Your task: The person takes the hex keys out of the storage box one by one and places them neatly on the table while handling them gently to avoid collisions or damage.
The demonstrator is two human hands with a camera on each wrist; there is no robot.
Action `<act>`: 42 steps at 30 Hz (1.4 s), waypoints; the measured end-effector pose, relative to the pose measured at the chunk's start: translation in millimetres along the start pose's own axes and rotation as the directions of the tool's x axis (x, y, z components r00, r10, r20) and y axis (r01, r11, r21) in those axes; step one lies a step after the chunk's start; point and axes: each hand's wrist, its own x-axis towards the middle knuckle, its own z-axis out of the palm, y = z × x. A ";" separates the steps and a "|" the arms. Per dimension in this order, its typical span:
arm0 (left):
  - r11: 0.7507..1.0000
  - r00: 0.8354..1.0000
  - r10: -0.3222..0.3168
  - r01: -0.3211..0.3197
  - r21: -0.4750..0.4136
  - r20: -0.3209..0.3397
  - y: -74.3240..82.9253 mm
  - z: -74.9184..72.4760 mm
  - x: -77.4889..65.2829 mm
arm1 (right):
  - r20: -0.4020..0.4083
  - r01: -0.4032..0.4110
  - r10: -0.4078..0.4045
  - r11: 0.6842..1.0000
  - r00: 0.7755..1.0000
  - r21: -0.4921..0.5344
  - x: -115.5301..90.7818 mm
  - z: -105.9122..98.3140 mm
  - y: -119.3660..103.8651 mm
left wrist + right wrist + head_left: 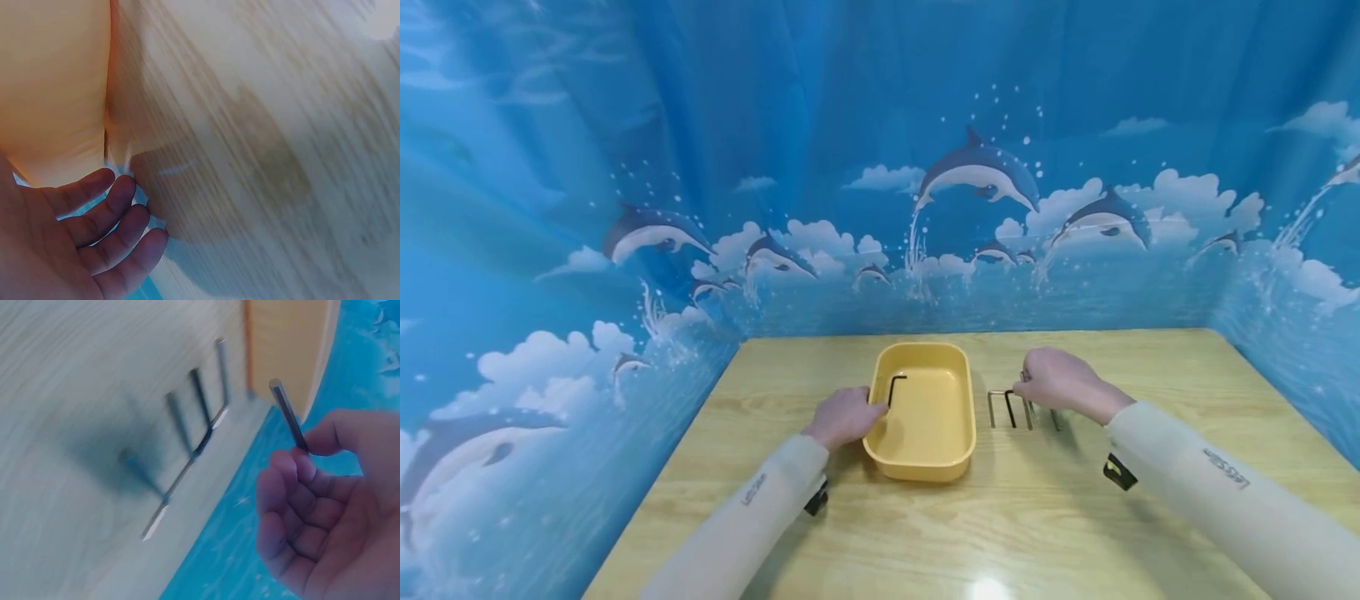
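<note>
A yellow rectangular tray (917,472) stands on the table with a black hex key (891,390) lying inside it. My left hand (844,417) holds the tray's left side, its thumb at the rim; in the left wrist view the fingers (122,206) lie along the outer wall, loosely bent. To the right of the tray, my right hand (1062,380) pinches a hex key (289,417) between thumb and index finger, above the table. Below and beside that hand, several more hex keys lie in a row, among them a black one (201,397) and a silver one (223,372).
The light wooden table (910,542) ends at the back against a blue curtain (820,308) printed with dolphins and clouds. More of the curtain hangs along the left and right sides. Both forearms wear light sleeves (1210,475) with dark devices near the wrists.
</note>
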 end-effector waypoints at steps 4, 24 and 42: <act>1.000 1.000 0.001 -0.001 0.007 0.006 1.2 -3.0 1.8 | 0.029 -0.025 0.025 1.000 0.999 -0.011 -2.1 -3.2 17.5; 1.000 1.000 -0.021 0.020 0.016 0.019 -3.1 -0.4 5.0 | 0.120 -0.149 0.147 0.989 0.982 0.008 0.8 12.6 84.2; 1.000 1.000 0.000 0.000 0.008 0.024 -2.1 -1.1 6.6 | 0.095 -0.138 0.138 0.990 0.986 -0.005 7.4 17.8 96.1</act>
